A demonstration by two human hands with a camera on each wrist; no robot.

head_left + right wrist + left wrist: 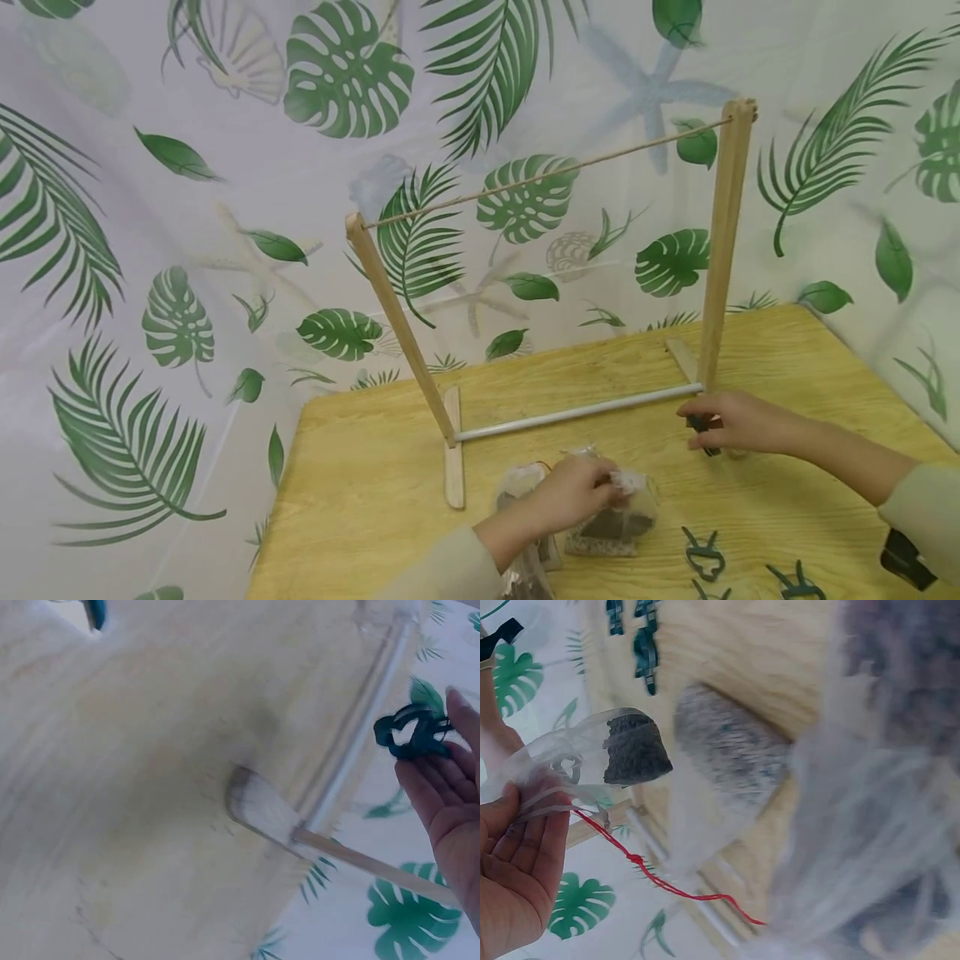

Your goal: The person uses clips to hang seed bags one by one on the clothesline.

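Observation:
My left hand (pixel 573 496) pinches the gathered top of a sheer mesh bag (pixel 637 750) with a dark lump in its bottom. That bag hangs over the table in front of the wooden stand. Beside it lies another sheer bag with speckled grey contents (pixel 731 746). A red cord (pixel 667 885) runs from near my left fingers toward a larger sheer bag (pixel 855 817). My right hand (pixel 738 423) holds a small dark green clip (pixel 412 735) between thumb and fingers, close to the foot of the stand's right post (pixel 723 250).
The wooden stand has a thin rope (pixel 547 175) strung between its post tops and a white rod (pixel 577 412) low down. Several green clips (pixel 703 557) lie at the table's (pixel 360 500) front right. Behind hangs a leaf-patterned sheet (pixel 247 167).

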